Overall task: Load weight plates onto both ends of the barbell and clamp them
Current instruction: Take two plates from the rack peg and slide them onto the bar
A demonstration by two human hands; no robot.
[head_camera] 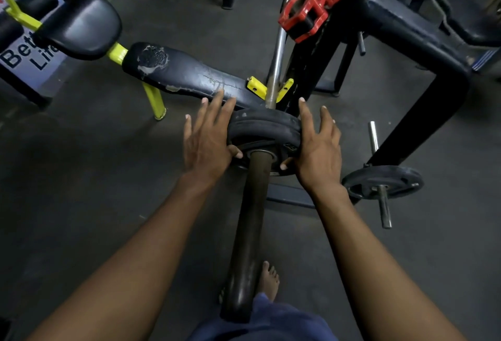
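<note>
Nearest the camera, the thick dark sleeve of the barbell [250, 235] runs from the person's lap toward 12 o'clock, a bare foot [267, 279] just beside it at 3 o'clock. At 9 o'clock of the sleeve, the left hand [207, 140] lies flat against the rim of the weight plates [264, 130], fingers straight and spread, thumb touching the near face. Two plates seem to sit together on the sleeve, touching, pushed up near the yellow rack hook [256, 86]. At 3 o'clock, the right hand [317, 148] mirrors it, fingers loose and splayed, thumb on the plate face; neither hand curls round anything.

The plates look heavy, rigid and rubber-coated, so probably not slippery; pressing both rims evenly should slide them without jamming. The red clamp [309, 8] sits on the rack upright at 1 o'clock, well apart, seemingly light stiff plastic, best taken by its body. A spare plate [382, 182] hangs on a peg at 3 o'clock.
</note>
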